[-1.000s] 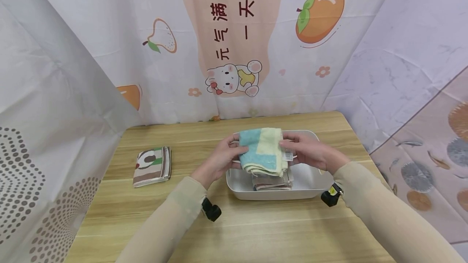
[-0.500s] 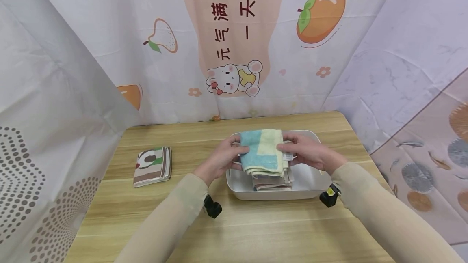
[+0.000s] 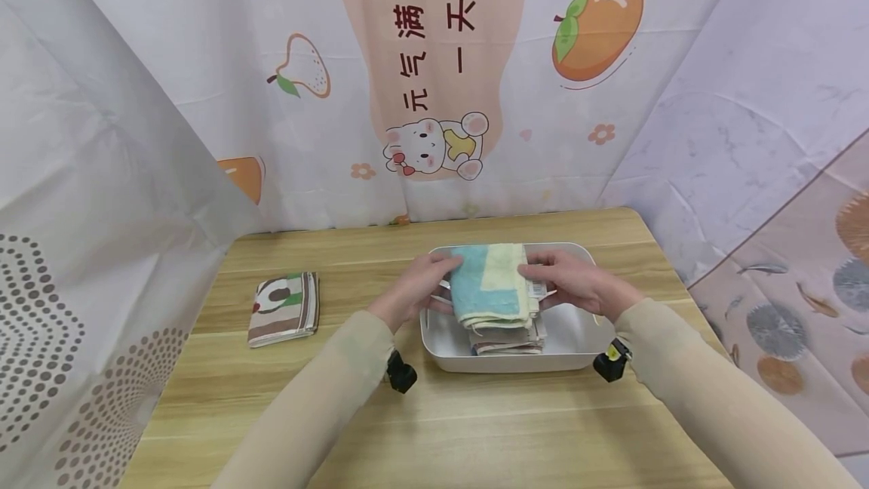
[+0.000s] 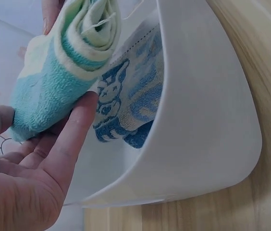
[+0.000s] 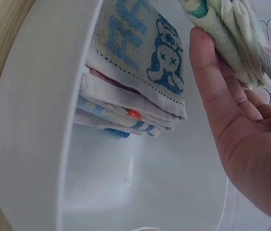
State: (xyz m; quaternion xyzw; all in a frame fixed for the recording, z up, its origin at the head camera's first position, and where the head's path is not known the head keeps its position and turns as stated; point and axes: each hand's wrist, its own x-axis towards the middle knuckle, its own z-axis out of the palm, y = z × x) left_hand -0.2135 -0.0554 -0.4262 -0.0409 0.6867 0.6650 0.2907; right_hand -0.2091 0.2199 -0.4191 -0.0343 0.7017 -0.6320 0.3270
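Note:
A folded towel (image 3: 490,285) in blue and pale yellow is held level over a white plastic box (image 3: 577,338). My left hand (image 3: 416,287) grips its left side, thumb near the top and fingers beneath, as the left wrist view shows. On the opposite side my right hand (image 3: 577,278) pinches the towel, near a label with a barcode. Below lies a stack of folded towels (image 5: 140,62) inside the box; the top one bears a blue cartoon figure. In the head view the held towel hides most of that stack.
Another folded towel (image 3: 284,309), brown and white with stripes and a green patch, lies on the wooden table (image 3: 475,429) to the left. A printed curtain (image 3: 312,142) hangs behind the table, with more sheeting at both sides.
The held towel has shifted slightly right and lowered a little toward the box. My left hand has moved right, its thumb now nearer the towel's top left corner. My right hand has barely moved.

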